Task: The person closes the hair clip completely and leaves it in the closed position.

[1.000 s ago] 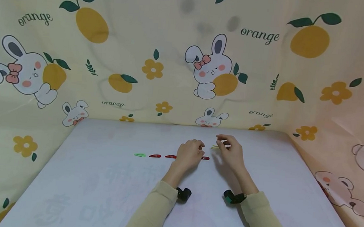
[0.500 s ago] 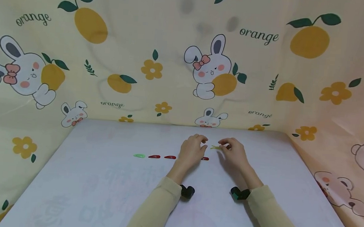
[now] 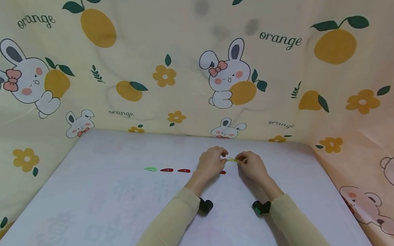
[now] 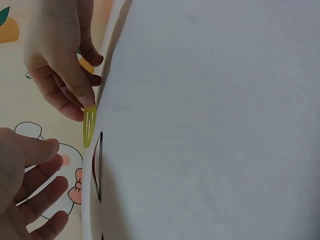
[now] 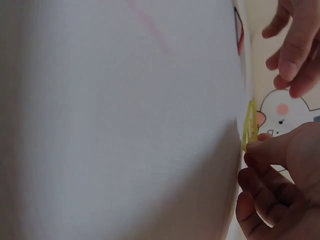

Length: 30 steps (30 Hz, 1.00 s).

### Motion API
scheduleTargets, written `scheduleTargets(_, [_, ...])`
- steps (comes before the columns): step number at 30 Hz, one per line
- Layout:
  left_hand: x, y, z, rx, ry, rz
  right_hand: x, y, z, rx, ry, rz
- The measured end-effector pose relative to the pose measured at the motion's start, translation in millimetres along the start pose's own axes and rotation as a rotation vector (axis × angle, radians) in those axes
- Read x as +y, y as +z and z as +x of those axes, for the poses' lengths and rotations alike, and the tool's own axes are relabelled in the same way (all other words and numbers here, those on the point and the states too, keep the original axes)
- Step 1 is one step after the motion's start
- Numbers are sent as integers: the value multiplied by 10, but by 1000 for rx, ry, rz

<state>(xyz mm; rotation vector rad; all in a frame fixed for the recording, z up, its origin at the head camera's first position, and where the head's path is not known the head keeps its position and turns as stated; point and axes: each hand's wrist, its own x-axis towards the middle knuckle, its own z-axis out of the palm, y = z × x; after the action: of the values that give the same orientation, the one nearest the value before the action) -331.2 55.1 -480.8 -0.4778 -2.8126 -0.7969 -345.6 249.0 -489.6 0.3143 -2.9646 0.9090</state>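
Between thumb and fingertips, my right hand (image 3: pixel 254 169) pinches a yellow snap hair clip (image 3: pixel 232 160) by one end, over the far part of the table. The clip's long slotted shape shows in the left wrist view (image 4: pixel 89 127), pointing toward my left hand (image 3: pixel 211 164). That hand is close by, its thumb and fingers spread and apart from the clip in the left wrist view. A red hair clip (image 3: pixel 223 172) lies just right of my left wrist, partly covered by it.
Left of my hands, a green hair clip (image 3: pixel 151 169) and two red hair clips, one in the middle (image 3: pixel 167 170) and one nearer my arm (image 3: pixel 184 170), lie in a row on the white table (image 3: pixel 107 208). A printed curtain (image 3: pixel 188 60) hangs behind the table's far edge.
My left hand has moved right and away from me, from above the row to beside the yellow clip. My right hand keeps its pinch on the clip, which now shows more fully.
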Motion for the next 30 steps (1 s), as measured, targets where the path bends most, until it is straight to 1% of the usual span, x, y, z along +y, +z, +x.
scheduleTargets(7, [52, 13, 89, -49, 21, 57, -39, -23, 22, -7, -25, -20])
scheduleTargets(12, [96, 8, 155, -97, 10, 94, -32, -21, 16, 8, -23, -14])
scheduleTargets(16, [128, -1, 185, -121, 3, 113, -49, -24, -6, 27, -13, 5])
scheduleTargets(22, [151, -31, 196, -117, 7, 119, -100, -23, -46, 73, -21, 29])
scheduleTargets(30, [149, -40, 191, -74, 34, 115, -150, -45, -95, 140, -94, 52])
